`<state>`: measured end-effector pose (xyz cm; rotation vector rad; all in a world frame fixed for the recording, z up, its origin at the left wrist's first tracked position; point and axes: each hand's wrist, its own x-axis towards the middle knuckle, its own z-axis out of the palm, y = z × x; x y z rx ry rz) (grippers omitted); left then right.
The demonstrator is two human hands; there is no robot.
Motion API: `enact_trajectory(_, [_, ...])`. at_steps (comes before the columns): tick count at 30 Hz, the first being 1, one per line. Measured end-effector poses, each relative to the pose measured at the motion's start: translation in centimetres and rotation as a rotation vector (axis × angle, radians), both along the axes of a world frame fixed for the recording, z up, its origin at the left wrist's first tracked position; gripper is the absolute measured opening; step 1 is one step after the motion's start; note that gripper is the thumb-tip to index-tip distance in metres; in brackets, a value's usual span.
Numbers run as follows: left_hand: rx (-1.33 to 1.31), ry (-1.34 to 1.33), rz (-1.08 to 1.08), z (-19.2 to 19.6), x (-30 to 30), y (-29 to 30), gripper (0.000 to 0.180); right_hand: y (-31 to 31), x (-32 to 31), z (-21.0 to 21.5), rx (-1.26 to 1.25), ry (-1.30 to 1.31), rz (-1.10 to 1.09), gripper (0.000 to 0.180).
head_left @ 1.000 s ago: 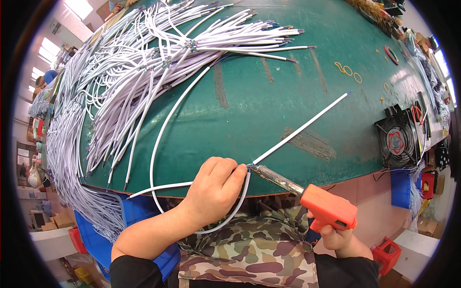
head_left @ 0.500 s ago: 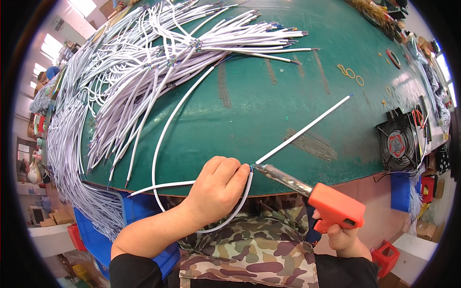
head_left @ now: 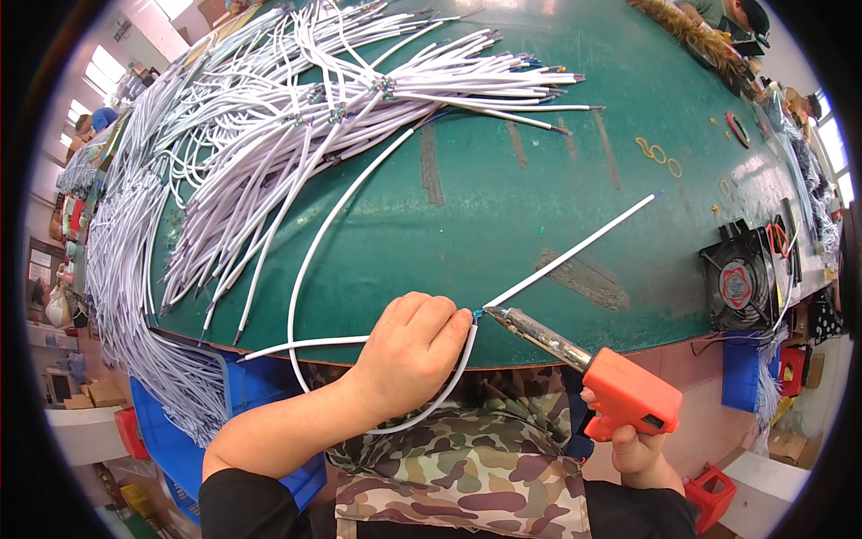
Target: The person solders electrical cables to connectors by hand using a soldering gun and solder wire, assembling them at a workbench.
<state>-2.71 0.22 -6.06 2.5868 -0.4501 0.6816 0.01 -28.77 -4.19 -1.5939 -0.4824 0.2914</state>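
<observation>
My left hand is closed on a white cable near the table's front edge. Beside its fingertips, thin blue and green wires show at a joint. From that joint one straight white cable piece runs up to the right, and another part loops below the hand. My right hand grips the handle of a red soldering iron. Its metal tip points left and meets, or nearly meets, the joined wires; exact contact is too small to tell.
A large heap of white cables covers the left of the green table. A black fan stands at the right edge, with rubber bands farther back. Blue bins sit below left. Other people are farther off.
The view has shifted slightly. The iron's tip sits a little farther right of my left fingertips, and more of the blue and green wires shows. Both hands keep their hold.
</observation>
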Motion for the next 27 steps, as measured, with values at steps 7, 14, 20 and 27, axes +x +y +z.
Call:
enact_trajectory(7, [-0.091,0.331,0.089,3.8,-0.2,1.3,0.013,-2.1,-0.3,1.2,0.167,-0.055,-0.201,0.066])
enact_trajectory(14, [-0.537,0.629,0.035,8.3,-1.1,2.4,0.008,-4.0,0.5,2.1,0.286,-0.214,-0.355,0.074])
enact_trajectory(20, [-0.947,0.674,-0.041,10.7,-4.1,2.4,0.007,-5.3,-0.8,2.7,0.391,-0.317,-0.385,0.071])
enact_trajectory(27, [-0.971,-0.232,0.033,23.8,-14.8,10.4,0.013,-7.6,-2.4,2.1,0.455,-0.315,-0.317,0.069])
